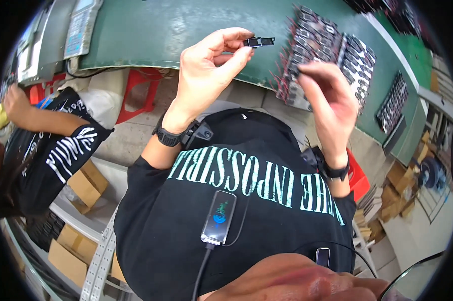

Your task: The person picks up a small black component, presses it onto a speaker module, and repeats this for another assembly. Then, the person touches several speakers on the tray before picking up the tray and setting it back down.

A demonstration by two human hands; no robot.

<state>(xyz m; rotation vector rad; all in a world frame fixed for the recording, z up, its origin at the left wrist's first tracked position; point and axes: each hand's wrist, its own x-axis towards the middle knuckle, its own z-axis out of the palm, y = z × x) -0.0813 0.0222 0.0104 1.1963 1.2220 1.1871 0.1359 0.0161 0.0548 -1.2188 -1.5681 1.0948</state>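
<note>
left hand (209, 65) pinches a black part (260, 42) above the bench (161, 30), long axis toward the right hand (333, 98), narrow, contents unclear.

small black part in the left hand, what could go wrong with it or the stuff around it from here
The small black part is pinched near one end by the fingertips of the left hand, so it could slip and drop onto the green table.

The right hand is close to the rows of small parts; it might snag the red wires sticking out at their edge.
</note>
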